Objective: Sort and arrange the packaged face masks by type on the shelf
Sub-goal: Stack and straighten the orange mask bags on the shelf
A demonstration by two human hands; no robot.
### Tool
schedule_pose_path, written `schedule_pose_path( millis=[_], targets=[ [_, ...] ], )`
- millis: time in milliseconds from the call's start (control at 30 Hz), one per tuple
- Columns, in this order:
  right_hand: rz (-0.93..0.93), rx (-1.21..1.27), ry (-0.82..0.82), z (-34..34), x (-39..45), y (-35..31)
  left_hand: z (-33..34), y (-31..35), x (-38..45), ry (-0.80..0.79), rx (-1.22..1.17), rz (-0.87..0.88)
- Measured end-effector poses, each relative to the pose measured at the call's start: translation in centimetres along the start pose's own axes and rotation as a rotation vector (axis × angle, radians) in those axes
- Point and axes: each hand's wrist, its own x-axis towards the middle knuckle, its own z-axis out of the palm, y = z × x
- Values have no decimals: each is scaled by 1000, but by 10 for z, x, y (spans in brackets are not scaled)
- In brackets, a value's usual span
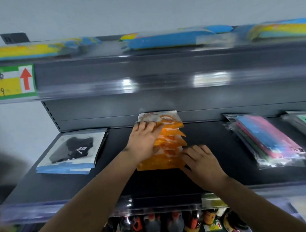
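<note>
A fanned stack of orange and white mask packets (169,144) lies in the middle of the dark shelf (116,178), reaching back to the rear wall. My left hand (144,140) lies flat on the stack's left side, fingers spread over the top packets. My right hand (200,159) touches the stack's near right corner with curled fingertips. To the left sits a stack of packets showing a black mask (72,151). On the right lies a clear pack of pink and blue masks (267,139).
A green-labelled dark pack (305,121) sits at the far right edge. Blue and yellow packages (172,37) line the upper shelf, whose rail carries a yellow price tag with a red arrow (12,82). Bottles (170,223) stand on the shelf below.
</note>
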Motion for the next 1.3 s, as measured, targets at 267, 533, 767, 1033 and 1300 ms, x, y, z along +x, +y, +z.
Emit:
schedule_pose_path(
  millis=[267,533,767,1033,1300],
  targets=[
    [-89,51,-173,15,12,-16,-15,-5,18,-55,103,92],
    [88,31,-277,18,50,-7,-18,-12,20,-53,63,115],
    [121,-54,-50,7,56,-7,0,6,-7,-104,-49,-34],
    [-290,182,-34,2,40,-16,-14,-9,18,107,-21,-51],
    [-168,36,-545,1,53,-29,-30,-13,27,105,7,-38]
  ],
)
